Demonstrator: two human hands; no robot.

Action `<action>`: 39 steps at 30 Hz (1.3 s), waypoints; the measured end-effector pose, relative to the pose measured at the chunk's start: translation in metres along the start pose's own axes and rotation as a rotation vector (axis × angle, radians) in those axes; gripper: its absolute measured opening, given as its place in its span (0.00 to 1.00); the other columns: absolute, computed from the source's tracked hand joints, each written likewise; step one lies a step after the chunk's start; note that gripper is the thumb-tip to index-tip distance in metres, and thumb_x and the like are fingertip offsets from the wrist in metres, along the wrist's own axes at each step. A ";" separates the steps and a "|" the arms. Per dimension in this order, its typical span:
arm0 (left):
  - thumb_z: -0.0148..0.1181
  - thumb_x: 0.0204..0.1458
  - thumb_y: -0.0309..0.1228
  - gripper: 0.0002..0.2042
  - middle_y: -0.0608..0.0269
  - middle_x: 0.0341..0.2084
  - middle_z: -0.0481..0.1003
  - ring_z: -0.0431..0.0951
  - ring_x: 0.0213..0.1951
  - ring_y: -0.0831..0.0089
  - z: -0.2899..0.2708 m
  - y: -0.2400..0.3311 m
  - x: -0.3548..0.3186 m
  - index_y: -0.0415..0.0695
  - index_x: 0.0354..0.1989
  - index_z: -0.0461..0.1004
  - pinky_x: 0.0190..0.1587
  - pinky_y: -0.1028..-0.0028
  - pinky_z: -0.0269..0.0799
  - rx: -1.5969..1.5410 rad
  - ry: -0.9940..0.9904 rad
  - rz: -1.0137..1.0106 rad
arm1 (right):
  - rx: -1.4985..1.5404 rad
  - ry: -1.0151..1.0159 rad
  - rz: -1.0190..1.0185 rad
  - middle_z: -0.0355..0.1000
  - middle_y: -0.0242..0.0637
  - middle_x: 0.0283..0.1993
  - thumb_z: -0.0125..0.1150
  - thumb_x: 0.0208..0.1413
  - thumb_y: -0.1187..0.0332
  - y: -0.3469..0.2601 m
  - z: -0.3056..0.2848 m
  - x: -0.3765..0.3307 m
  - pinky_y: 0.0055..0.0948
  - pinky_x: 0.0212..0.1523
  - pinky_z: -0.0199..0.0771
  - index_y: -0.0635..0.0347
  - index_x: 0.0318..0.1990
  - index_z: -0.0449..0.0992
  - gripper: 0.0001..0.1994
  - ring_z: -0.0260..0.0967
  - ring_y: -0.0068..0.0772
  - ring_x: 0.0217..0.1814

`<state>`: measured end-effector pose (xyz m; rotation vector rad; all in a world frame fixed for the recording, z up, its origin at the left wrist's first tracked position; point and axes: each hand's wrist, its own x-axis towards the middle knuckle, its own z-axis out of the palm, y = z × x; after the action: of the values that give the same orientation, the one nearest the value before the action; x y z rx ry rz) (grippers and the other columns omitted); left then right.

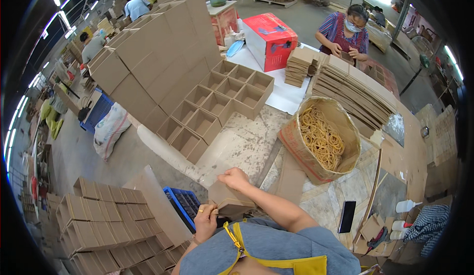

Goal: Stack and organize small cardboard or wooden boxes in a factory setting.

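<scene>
I hold a small brown cardboard box [228,201] against my body, just above my yellow apron. My left hand [206,220] grips its lower left edge, a ring on one finger. My right hand [234,178] rests curled on the box's top edge, with the forearm running down to the right. On the worktable [247,141] ahead, several open cardboard boxes [217,104] stand side by side, with taller stacks of them behind.
A round carton of yellow rubber bands [323,139] stands right of my hands. Flat cardboard sheets [350,92] lie beyond it, near a red-and-white box [270,38]. A masked person [345,30] works across the table. A phone [347,216], a blue crate [183,205] and more boxes [106,225] are close by.
</scene>
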<state>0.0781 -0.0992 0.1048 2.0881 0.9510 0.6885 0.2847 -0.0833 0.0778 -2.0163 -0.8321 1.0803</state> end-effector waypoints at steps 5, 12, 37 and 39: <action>0.55 0.49 0.26 0.04 0.56 0.23 0.68 0.71 0.26 0.63 -0.015 -0.003 -0.005 0.38 0.28 0.68 0.29 0.72 0.66 -0.117 -0.307 -0.079 | 0.006 -0.071 0.014 0.71 0.37 0.18 0.59 0.39 0.51 0.007 0.010 0.001 0.30 0.30 0.68 0.58 0.19 0.76 0.18 0.69 0.34 0.23; 0.52 0.51 0.28 0.05 0.60 0.22 0.68 0.70 0.25 0.71 -0.021 -0.022 -0.032 0.39 0.32 0.67 0.29 0.73 0.66 -0.219 -0.427 -0.095 | 0.641 0.576 -0.060 0.65 0.39 0.15 0.57 0.45 0.67 0.030 -0.073 0.092 0.31 0.21 0.61 0.63 0.18 0.72 0.10 0.62 0.27 0.18; 0.53 0.51 0.32 0.08 0.57 0.19 0.73 0.74 0.24 0.71 0.031 -0.175 -0.106 0.41 0.25 0.67 0.29 0.72 0.69 -0.113 -0.146 -0.832 | -0.772 0.523 -0.705 0.67 0.44 0.31 0.59 0.41 0.72 0.030 -0.067 0.163 0.50 0.60 0.51 0.63 0.27 0.69 0.06 0.62 0.47 0.42; 0.53 0.51 0.31 0.08 0.58 0.19 0.73 0.74 0.24 0.71 0.029 -0.167 -0.099 0.40 0.25 0.67 0.29 0.72 0.69 -0.157 -0.164 -0.874 | -0.757 0.531 -0.694 0.67 0.45 0.32 0.59 0.41 0.72 0.028 -0.068 0.177 0.50 0.60 0.51 0.63 0.27 0.69 0.07 0.62 0.47 0.42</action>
<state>-0.0269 -0.1124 -0.0610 1.3541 1.4943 0.1207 0.4291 0.0220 0.0084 -2.1299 -1.6116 -0.2056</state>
